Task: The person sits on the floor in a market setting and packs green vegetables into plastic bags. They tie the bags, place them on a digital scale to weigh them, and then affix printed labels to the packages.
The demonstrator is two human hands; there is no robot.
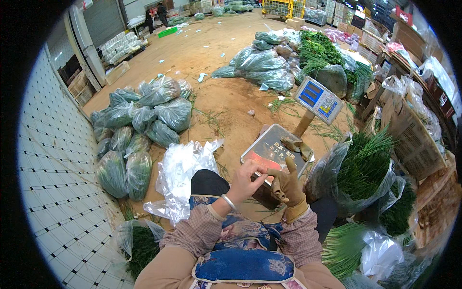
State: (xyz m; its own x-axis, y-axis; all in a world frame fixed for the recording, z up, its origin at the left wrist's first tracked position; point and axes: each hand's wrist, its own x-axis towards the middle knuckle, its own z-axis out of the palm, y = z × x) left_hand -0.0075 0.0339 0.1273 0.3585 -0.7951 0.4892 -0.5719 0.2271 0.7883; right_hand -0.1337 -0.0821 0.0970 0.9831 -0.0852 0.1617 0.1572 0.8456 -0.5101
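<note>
My left hand (247,181), bare with a silver bangle at the wrist, pinches a fingertip of the brown glove (294,188) worn on my right hand (288,183). The right hand's thumb points up and its other gloved fingers are bent. Both hands are above the near edge of a platform scale (265,144). Another brown glove (296,146) lies on the scale's platform. The scale's display and keypad (319,100) stand on a post behind it. A heap of clear plastic bags (182,177) lies on the floor left of my hands.
Filled bags of green vegetables are piled at the left (144,115) and beyond the scale (263,65). An open bag of green stalks (364,166) stands at the right, near loose stalks (343,249). A tiled wall (61,195) runs along the left. People (161,14) stand far back.
</note>
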